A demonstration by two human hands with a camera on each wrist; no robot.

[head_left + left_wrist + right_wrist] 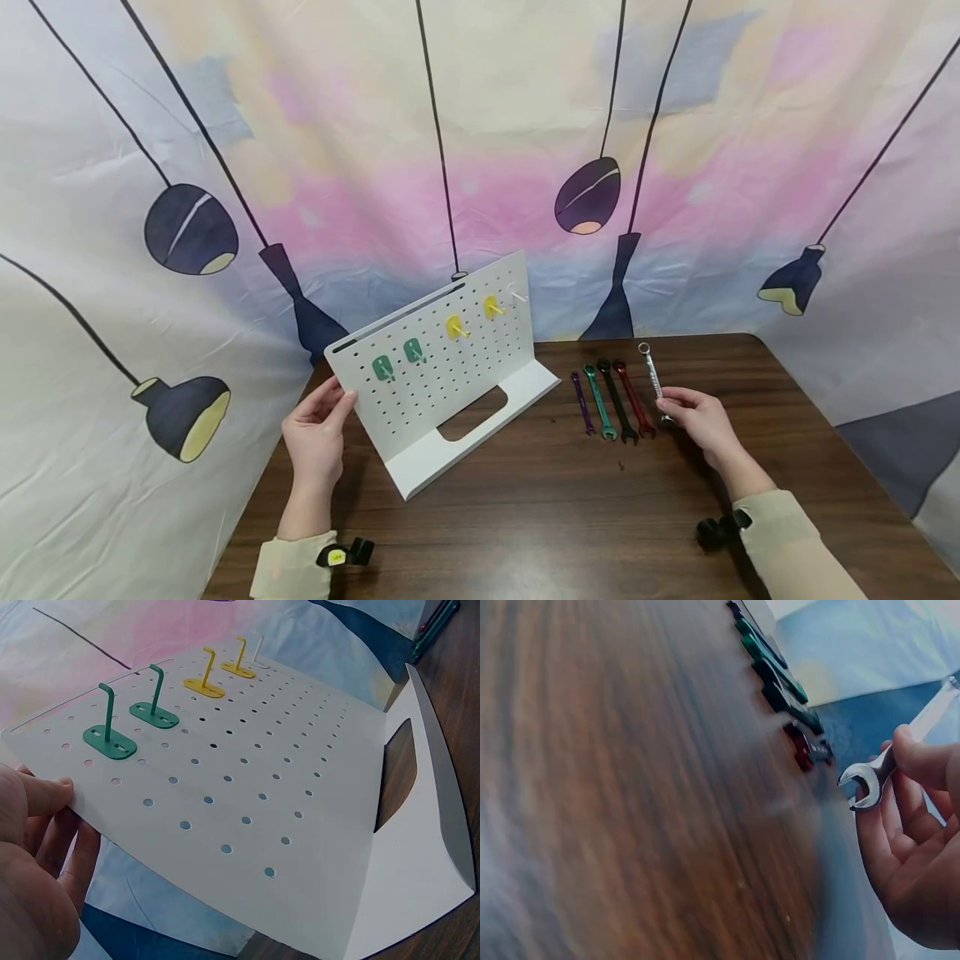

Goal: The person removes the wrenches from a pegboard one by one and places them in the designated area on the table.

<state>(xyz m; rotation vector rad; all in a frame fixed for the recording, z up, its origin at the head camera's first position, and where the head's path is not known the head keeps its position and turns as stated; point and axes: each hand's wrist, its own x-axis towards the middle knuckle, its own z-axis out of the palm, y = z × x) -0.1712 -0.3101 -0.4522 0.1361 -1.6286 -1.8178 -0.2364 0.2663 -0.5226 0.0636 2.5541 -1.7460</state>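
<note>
A white pegboard stand (442,358) stands at an angle on the table. My left hand (315,429) pinches its left edge between thumb and fingers, as the left wrist view also shows. Along its upper part sit two green hooks (110,742), two yellow hooks (204,686) and a clear or white one at the far end. In my right hand (701,421) is a silver combination wrench (866,782), held near its open end, with the ring end pointing away. Purple, teal, black and red wrenches (600,400) lie side by side left of that hand.
The dark wooden table (510,525) has its back edge against a fabric backdrop (510,108) printed with hanging lamps. The pegboard's base has an oblong cutout through which the table shows. A black strap device sits on each wrist.
</note>
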